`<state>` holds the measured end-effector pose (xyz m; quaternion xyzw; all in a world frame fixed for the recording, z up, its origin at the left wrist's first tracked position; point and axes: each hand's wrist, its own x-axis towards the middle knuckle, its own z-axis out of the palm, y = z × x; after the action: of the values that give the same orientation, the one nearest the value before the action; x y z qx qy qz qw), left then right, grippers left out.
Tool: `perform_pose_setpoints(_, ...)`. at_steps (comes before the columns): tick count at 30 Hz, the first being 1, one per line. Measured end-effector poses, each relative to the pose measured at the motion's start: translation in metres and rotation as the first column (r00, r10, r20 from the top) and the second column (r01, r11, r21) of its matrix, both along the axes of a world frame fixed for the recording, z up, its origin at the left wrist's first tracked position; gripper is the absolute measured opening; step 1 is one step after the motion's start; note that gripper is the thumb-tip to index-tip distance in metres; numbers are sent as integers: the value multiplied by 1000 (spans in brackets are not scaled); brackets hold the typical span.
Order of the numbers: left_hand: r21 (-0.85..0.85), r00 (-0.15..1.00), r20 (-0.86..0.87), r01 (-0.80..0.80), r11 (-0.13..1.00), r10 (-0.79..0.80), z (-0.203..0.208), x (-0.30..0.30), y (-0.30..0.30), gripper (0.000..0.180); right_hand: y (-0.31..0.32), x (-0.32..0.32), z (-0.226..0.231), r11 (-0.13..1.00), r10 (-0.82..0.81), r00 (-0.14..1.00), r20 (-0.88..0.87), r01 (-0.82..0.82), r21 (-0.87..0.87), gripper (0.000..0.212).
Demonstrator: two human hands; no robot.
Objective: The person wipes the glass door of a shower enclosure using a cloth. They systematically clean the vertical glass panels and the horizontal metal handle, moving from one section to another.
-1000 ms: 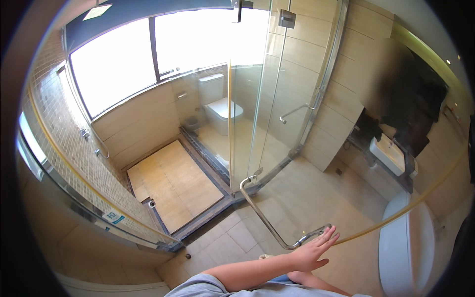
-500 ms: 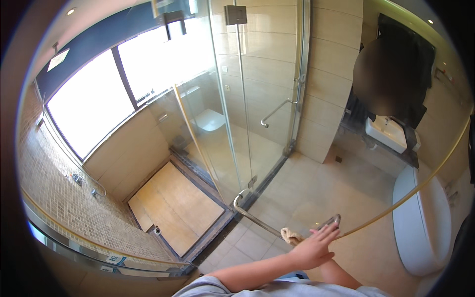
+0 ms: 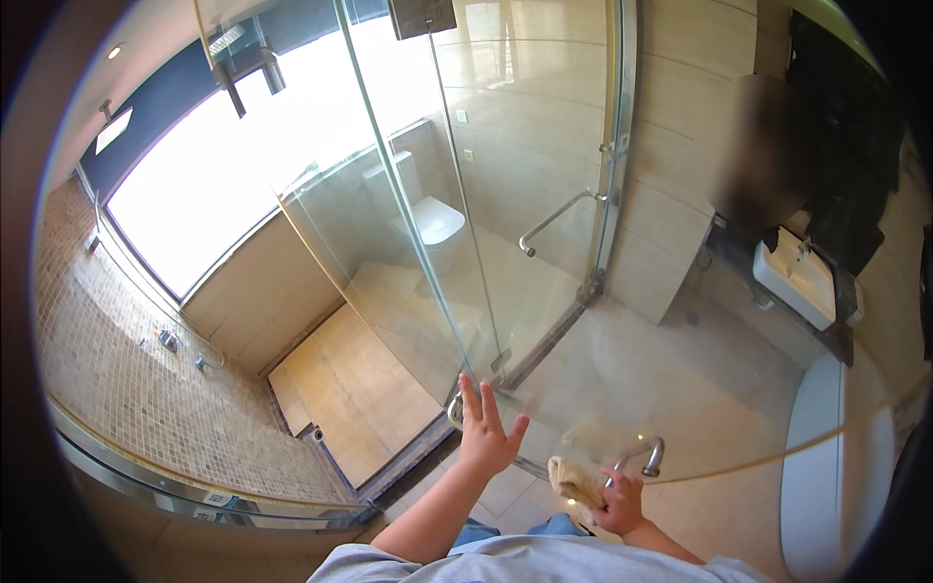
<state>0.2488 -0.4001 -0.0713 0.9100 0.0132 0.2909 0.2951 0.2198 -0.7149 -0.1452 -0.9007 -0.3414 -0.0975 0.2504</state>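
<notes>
Left hand (image 3: 486,432) open, fingers spread, palm flat on glass door (image 3: 544,321), holds nothing. Right hand (image 3: 617,500) closed around cloth (image 3: 573,481), beside chrome handle (image 3: 583,464) at door's lower part, touching or not, cannot tell.

Judgement: keep left palm light on pane for steadying only; wipe along bar in slow strokes, cloth bunched firmly, no hard push on glass.

Handle: long bar, axis from near left hand toward lower right, right end curving up; across door, not upright.
</notes>
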Motion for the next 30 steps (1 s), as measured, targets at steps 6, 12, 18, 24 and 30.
perform_pose_setpoints(6,-49,992,75,104,993,-101,-9,-1,10,102,2,-17,-22,999,-36,999,29,36,-25,33)
perform_pose_setpoints(12,23,970,-40,239,971,-238,-12,-8,33,94,44,-20,-3,944,-331,938,100,327,51,28)
perform_pose_setpoints(18,58,852,-157,513,857,-499,-1,-16,90,90,94,-32,5,799,-585,810,-46,585,144,30)
perform_pose_setpoints(24,-398,552,-227,700,594,-802,-19,-26,107,115,178,-33,57,921,-194,853,-485,329,210,30)
perform_pose_setpoints(30,-984,220,-36,165,73,-975,-39,-8,127,111,200,-30,62,741,102,453,-886,559,372,22)
